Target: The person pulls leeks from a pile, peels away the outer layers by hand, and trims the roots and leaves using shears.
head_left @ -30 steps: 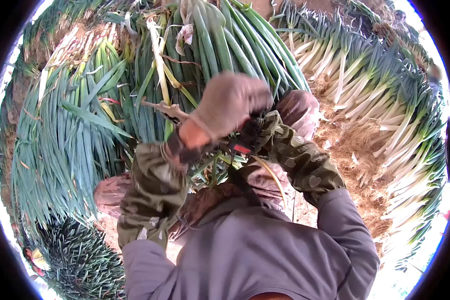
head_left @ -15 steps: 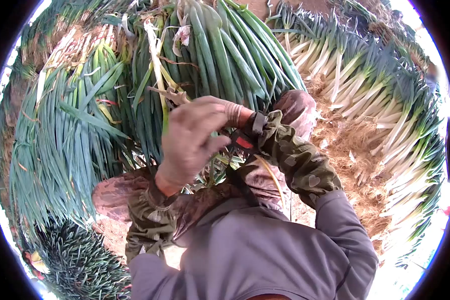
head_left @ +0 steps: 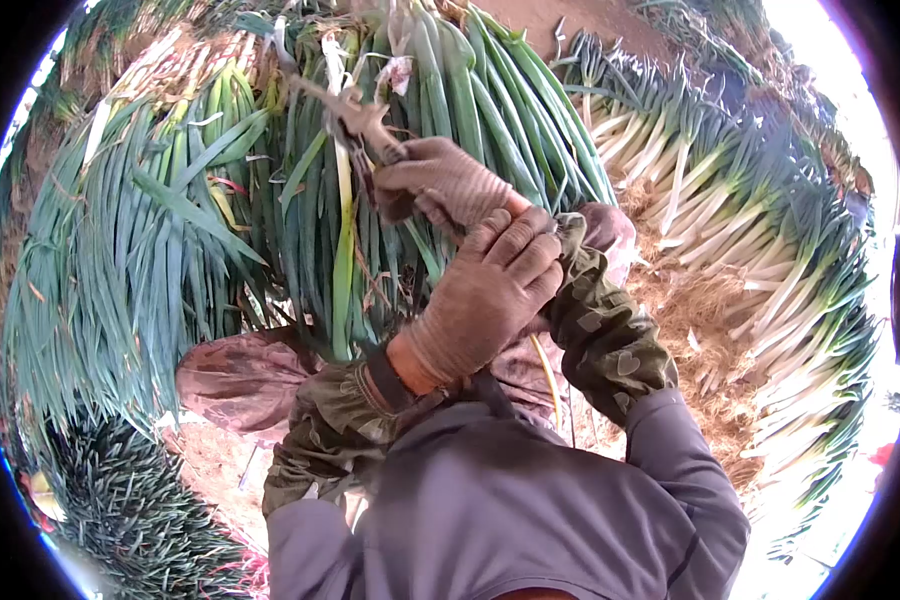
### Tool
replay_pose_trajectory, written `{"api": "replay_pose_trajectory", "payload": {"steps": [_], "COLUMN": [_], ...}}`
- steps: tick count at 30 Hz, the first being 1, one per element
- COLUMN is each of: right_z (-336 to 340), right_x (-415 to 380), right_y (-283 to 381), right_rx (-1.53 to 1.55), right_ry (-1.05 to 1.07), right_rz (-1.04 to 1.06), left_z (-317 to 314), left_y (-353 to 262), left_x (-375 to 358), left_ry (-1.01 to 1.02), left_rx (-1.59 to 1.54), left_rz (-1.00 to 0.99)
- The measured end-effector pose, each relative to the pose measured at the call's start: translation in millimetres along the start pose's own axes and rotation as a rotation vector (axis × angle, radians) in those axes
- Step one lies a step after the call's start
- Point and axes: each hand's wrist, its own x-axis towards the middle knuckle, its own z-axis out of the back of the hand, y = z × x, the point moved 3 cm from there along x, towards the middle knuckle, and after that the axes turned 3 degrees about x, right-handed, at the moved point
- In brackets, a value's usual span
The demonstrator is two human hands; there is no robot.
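Observation:
My right hand (head_left: 445, 183), in a ribbed brown glove, is closed around a tan, blow-gun-shaped tool (head_left: 368, 122) with a narrow front end pointing up and left. That tool hovers over a pile of long green onions (head_left: 450, 95). My left hand (head_left: 492, 298), also gloved, wraps over my right wrist at the cuff of the camouflage sleeve (head_left: 610, 335). Its fingers curl over the top of the wrist and hide what is strapped there. One pale, yellowish onion stalk (head_left: 344, 230) lies across the green leaves below the tool.
To the right, a curved row of cleaned onions (head_left: 760, 250) shows white stems, with dry roots (head_left: 705, 340) heaped beside it. More onion leaves (head_left: 100, 280) fan out at left. A dark green bundle (head_left: 150, 510) sits lower left. A thin yellow hose (head_left: 548, 372) runs by my legs.
My left hand moved right and closed on my right wrist, covering the dark strap with red seen before. The tool came into fuller view, higher up, in my right hand.

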Motion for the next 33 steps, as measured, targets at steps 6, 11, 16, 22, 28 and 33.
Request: {"api": "replay_pose_trajectory", "payload": {"steps": [6, 11, 16, 22, 28, 33], "right_z": [38, -2, -30, -26, -35, -23], "right_x": [-9, -21, -23, -28, -51, -41], "right_y": [80, 75, 8, -25, -5, -17], "right_rx": [-0.017, 0.051, -0.392, -0.533, -0.903, -1.093], "right_ry": [-0.167, -0.246, -0.425, -0.244, -0.521, -0.671], "right_rz": [0.323, 0.336, 0.394, 0.145, 0.327, 0.409], "left_z": [-2, -6, -23, -38, -40, -40], "left_y": [72, 104, 96, 92, 96, 104], "left_x": [-75, -70, -74, -107, -101, -97], "left_ry": [-0.381, -0.619, -0.308, -0.201, 0.078, -0.103], "left_rx": [-0.32, -0.734, -1.072, -1.212, -1.327, -0.968], "left_rz": [0.712, 0.895, 0.89, 0.97, 1.054, 1.171]}}
